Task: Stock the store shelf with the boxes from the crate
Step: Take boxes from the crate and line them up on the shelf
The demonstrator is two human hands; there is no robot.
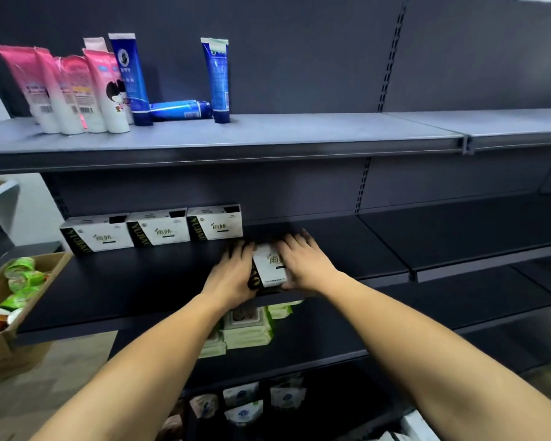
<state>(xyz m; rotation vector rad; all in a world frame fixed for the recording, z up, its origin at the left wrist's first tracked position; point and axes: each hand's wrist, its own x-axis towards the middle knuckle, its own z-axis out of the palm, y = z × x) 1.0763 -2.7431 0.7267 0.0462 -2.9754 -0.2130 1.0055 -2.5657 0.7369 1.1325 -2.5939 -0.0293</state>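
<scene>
A white box with a black end and green lettering (269, 265) sits near the front edge of the dark middle shelf (140, 288). My left hand (233, 276) grips its left end and my right hand (306, 262) grips its right side, fingers curled over the top. Three matching boxes (156, 229) stand in a row further back and to the left on the same shelf. The crate is not in view.
Pink and blue tubes (77, 87) stand on the upper shelf, one blue tube lying flat. A cardboard box of green cups (16, 281) sits at the left. Green wipe packs (247, 326) lie on the shelf below, white pouches (245, 402) lower down.
</scene>
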